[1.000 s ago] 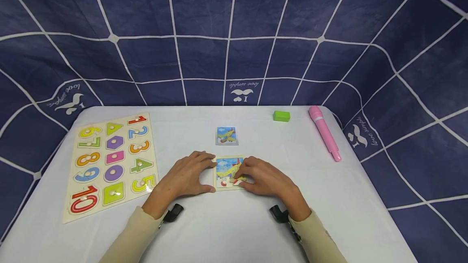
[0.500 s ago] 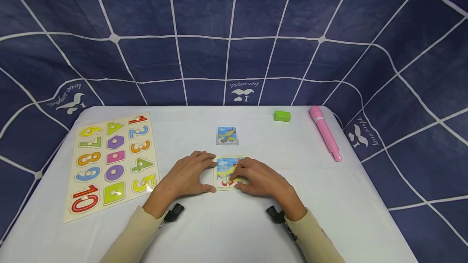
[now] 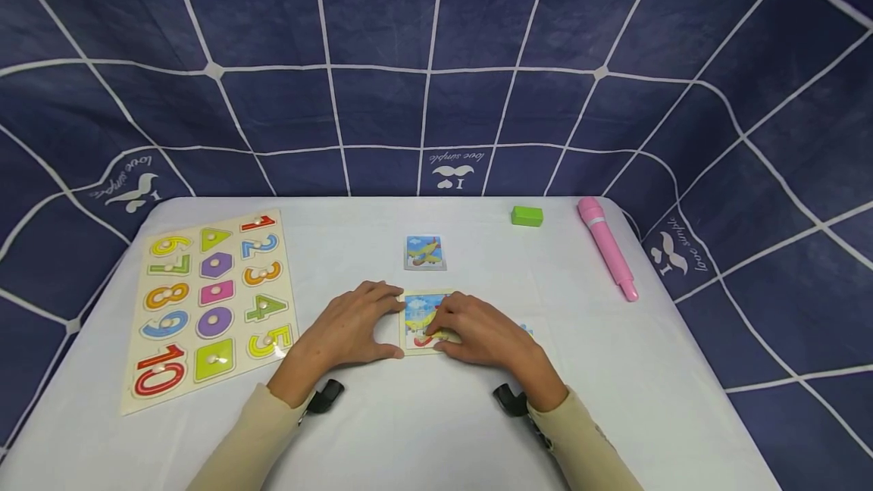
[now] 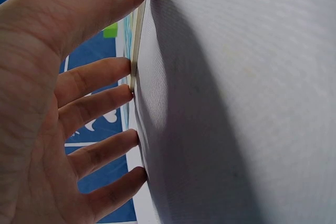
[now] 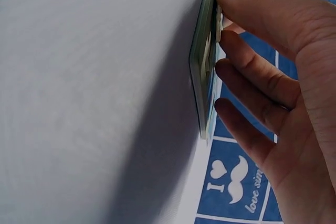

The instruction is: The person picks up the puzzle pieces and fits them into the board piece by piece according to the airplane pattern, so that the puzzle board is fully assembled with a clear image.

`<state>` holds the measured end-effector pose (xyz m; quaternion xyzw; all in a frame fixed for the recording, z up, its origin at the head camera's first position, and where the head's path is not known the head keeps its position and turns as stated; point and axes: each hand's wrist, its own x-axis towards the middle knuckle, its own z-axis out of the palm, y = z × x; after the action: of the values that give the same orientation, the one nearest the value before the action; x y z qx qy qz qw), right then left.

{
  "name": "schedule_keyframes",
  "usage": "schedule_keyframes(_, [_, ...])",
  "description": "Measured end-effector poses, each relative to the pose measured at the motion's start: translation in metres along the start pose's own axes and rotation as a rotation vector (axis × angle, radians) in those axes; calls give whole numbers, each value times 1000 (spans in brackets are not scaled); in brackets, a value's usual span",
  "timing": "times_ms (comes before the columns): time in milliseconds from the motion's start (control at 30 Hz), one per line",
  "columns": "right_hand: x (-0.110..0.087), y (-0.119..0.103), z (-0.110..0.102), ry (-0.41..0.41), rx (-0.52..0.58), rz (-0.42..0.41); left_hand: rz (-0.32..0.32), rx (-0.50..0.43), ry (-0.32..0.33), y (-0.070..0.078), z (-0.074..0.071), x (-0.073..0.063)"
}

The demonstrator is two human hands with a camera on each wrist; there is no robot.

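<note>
A small square jigsaw puzzle (image 3: 419,309) with a yellow airplane on blue sky lies on the table inside a pale frame. My left hand (image 3: 355,326) rests at its left side, thumb and fingers spread and touching the frame's edge (image 4: 137,40). Over the puzzle's lower right part is my right hand (image 3: 480,330). Its thumb and index finger pinch a thin puzzle piece (image 5: 219,27) at the surface, while the other fingers (image 5: 244,124) stay near the board. The right hand covers much of the puzzle's right side.
Behind the puzzle lies a matching airplane picture card (image 3: 424,252). A number-and-shape peg board (image 3: 225,358) covers the left side. A green block (image 3: 527,216) and a pink microphone-shaped toy (image 3: 609,252) lie at the back right. A small blue piece (image 3: 527,329) shows beside the right wrist.
My right hand has shifted slightly left over the puzzle with the piece, and a blue piece has come into view beside its wrist. The left hand has stayed in place.
</note>
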<state>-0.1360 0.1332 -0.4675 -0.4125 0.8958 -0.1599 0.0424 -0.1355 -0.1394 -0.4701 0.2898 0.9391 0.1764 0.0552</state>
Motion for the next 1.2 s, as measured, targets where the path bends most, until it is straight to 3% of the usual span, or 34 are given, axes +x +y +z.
schedule_keyframes(500, [-9,4,-2,-8,-1,10,-2,9,1,-1,0,1])
schedule_keyframes(833, [-34,17,-13,40,67,118,1,8,9,0,0,2])
schedule_keyframes(1200, [-71,32,-24,86,46,204,-7,-7,7,2,0,1])
